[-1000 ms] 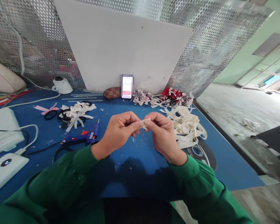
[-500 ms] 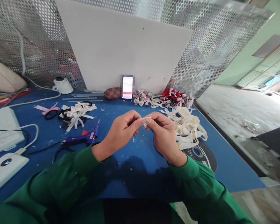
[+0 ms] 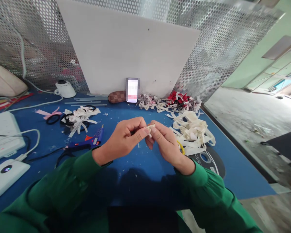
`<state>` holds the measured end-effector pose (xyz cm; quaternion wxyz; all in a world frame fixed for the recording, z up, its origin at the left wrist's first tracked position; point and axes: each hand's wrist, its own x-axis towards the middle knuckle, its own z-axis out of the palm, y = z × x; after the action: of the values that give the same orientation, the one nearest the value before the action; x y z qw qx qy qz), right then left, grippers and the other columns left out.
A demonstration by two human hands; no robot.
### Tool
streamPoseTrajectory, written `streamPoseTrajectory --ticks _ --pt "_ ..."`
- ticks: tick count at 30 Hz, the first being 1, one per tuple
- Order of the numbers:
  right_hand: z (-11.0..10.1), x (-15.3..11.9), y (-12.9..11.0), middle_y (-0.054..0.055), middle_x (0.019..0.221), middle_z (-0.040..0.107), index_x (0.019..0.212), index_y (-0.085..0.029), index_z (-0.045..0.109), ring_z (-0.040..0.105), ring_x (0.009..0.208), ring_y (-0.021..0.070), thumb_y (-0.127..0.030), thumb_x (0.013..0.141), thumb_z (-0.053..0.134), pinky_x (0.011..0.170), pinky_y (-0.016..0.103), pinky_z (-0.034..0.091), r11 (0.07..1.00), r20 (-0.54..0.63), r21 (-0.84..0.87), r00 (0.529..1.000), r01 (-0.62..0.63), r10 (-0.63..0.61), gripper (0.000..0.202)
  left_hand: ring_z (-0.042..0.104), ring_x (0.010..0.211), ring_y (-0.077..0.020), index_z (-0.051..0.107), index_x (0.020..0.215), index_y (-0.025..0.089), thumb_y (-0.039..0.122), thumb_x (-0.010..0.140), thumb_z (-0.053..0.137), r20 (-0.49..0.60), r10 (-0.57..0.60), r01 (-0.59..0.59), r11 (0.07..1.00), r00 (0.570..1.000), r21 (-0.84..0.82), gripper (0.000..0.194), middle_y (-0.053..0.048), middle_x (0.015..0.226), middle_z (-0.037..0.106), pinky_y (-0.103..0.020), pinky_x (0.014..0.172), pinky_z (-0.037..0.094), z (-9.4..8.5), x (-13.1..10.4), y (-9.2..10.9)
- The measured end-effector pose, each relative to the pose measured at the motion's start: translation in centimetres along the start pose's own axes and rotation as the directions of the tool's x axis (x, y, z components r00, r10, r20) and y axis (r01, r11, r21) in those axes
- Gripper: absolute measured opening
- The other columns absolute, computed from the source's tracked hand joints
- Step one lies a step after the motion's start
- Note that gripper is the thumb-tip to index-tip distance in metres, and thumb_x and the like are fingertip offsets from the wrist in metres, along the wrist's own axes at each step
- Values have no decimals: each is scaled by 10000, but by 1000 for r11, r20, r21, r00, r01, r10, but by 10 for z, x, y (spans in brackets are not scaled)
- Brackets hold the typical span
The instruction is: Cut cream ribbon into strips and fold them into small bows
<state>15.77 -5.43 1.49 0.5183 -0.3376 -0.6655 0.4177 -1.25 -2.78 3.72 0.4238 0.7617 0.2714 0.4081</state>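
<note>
Between my two hands is a small piece of cream ribbon (image 3: 150, 127), folded and mostly covered by the fingers. My left hand (image 3: 126, 136) pinches its left side with thumb and forefinger. On the other side my right hand (image 3: 165, 142) grips it between thumb and fingers, the fingertips of both hands nearly touching. Just right of my right hand lies a loose heap of cream ribbon (image 3: 191, 127). A yellow ring-shaped handle (image 3: 181, 148) shows beside my right wrist, the rest of it hidden. Near my left wrist rests a blue glue gun (image 3: 87, 142).
White ribbon bows with black hair ties (image 3: 81, 118) lie at left, near a pink bow (image 3: 49, 113). A phone (image 3: 132, 90) leans on a checkered case (image 3: 116, 96) by the white board. Red bows (image 3: 179, 98) sit at the back. A black spool (image 3: 214, 161) lies right; a white power bank (image 3: 8, 176) left.
Both hands have shifted slightly, my right hand moving a little left and down with its fingers curling under the ribbon. More of the yellow handle now shows.
</note>
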Motion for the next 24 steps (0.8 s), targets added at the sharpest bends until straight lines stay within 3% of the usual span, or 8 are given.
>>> streamPoseTrajectory --ticks 5,10,17,24 --pt "4 -10 2 -39 626 398 674 -227 424 367 569 126 -415 1028 471 559 291 334 990 -58 -55 990 128 -131 403 228 503 -99 448 692 220 437 945 601 132 -117 162 897 984 -411 366 60 584 313 -266 460 218 12 -7 1" --pt "10 -17 0 -31 646 400 674 -223 417 356 586 130 -355 1030 469 562 298 314 982 -107 -35 977 184 -187 383 214 517 -100 444 694 214 445 938 622 147 -127 184 843 981 -505 380 59 609 303 -279 474 205 20 -11 0" --pt "13 -13 14 -39 658 369 657 -216 411 295 581 119 -361 997 516 527 277 266 990 -186 82 978 115 -98 384 224 519 -96 427 686 209 436 921 646 101 -197 220 812 975 -541 393 66 605 301 -270 496 224 25 -8 -8" --pt "13 -5 27 -76 582 283 629 -216 386 249 520 90 -409 923 612 502 261 197 950 -191 305 973 -68 131 418 231 540 -90 435 686 193 433 908 651 56 -271 254 786 961 -564 392 75 589 279 -246 522 206 28 -4 -20"
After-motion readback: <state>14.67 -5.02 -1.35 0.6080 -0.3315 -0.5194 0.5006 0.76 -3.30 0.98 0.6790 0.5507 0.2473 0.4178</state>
